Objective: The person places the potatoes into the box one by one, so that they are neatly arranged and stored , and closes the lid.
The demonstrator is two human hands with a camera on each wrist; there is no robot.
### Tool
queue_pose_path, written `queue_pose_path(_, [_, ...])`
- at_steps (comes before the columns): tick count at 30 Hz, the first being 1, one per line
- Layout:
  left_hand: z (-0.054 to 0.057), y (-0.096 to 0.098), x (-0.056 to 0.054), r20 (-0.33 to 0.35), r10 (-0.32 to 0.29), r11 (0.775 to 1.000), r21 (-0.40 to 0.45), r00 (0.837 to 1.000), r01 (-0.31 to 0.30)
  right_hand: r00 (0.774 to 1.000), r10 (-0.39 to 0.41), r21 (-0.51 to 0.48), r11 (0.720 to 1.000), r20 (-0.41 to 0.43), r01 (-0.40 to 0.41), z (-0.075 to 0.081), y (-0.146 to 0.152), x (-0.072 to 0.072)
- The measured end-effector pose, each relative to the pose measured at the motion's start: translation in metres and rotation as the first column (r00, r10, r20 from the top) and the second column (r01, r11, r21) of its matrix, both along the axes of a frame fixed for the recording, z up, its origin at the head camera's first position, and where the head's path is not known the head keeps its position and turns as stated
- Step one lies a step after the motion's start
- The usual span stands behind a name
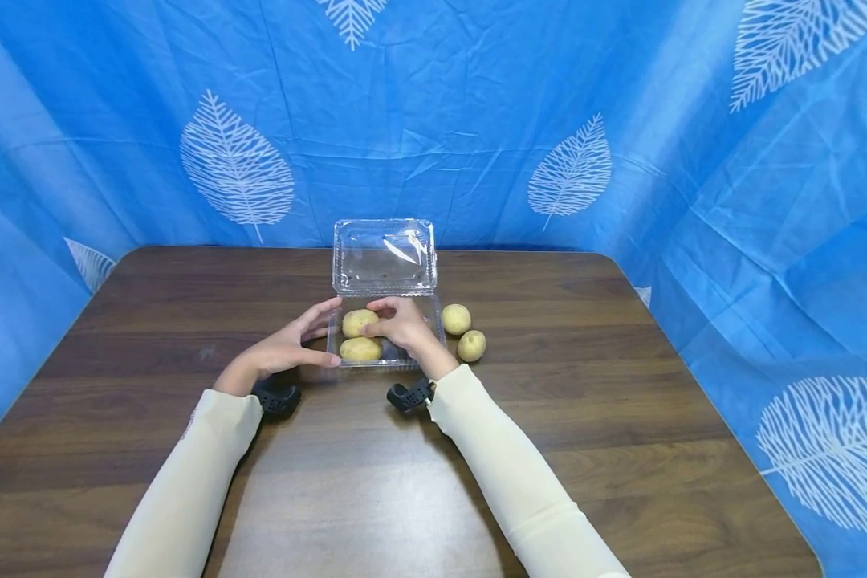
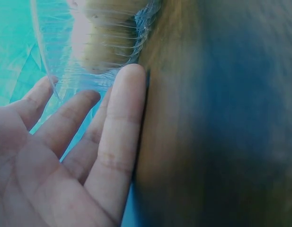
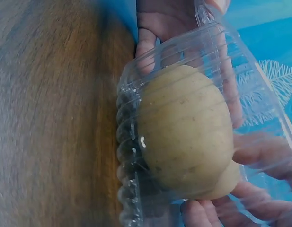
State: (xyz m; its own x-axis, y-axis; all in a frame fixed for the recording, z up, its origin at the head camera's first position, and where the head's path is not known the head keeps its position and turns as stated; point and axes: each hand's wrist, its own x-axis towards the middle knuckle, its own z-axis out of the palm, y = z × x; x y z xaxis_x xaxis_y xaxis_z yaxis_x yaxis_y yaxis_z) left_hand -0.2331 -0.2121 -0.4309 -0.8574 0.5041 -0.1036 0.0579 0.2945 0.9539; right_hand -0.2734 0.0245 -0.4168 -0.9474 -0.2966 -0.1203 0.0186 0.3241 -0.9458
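A clear plastic clamshell box (image 1: pixel 429 309) stands on the table with its lid (image 1: pixel 376 269) raised at the back. Two potatoes lie in the left half of its base, a front potato (image 1: pixel 361 350) and a rear potato (image 1: pixel 357 322). Reaching over the right side, the right hand (image 1: pixel 405 325) holds the rear potato between thumb and fingers. In the right wrist view the front potato (image 3: pixel 186 127) shows through the ribbed wall and partly hides the rear one. Beside the box's left wall, the left hand (image 1: pixel 289 343) has its fingers spread, fingertips (image 2: pixel 129 75) at the plastic.
Right of the box, two more potatoes lie on the wooden table (image 1: pixel 585 417), one potato (image 1: pixel 456 319) behind the other potato (image 1: pixel 472 346). A blue curtain (image 1: pixel 433 120) with white leaf prints hangs behind the table. Both wrists wear black camera bands.
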Motion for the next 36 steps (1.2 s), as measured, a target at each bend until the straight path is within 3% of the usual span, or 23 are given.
queue_pose_path(8, [-0.001, 0.0, -0.001, 0.009, -0.002, 1.0, 0.01, 1.0, 0.002, 0.998, 0.042, 0.011, 0.999, -0.047, -0.042, 0.005, 0.005, 0.001])
queue_pose_path(19, [-0.002, -0.002, -0.003, 0.011, -0.001, 1.0, 0.007, 1.0, 0.001, 0.991, 0.109, -0.06, 0.992, -0.083, -0.114, 0.012, 0.021, 0.004])
queue_pose_path(28, [-0.003, -0.002, -0.003, 0.01, 0.005, 1.0, -0.005, 1.0, -0.005, 0.961, 0.263, -0.155, 0.949, -0.084, -0.273, 0.022, 0.042, 0.007])
queue_pose_path(36, [-0.002, -0.001, -0.002, 0.011, 0.006, 1.0, 0.001, 1.0, -0.006, 0.944, 0.321, -0.155, 0.931, -0.079, -0.33, 0.029, 0.065, 0.008])
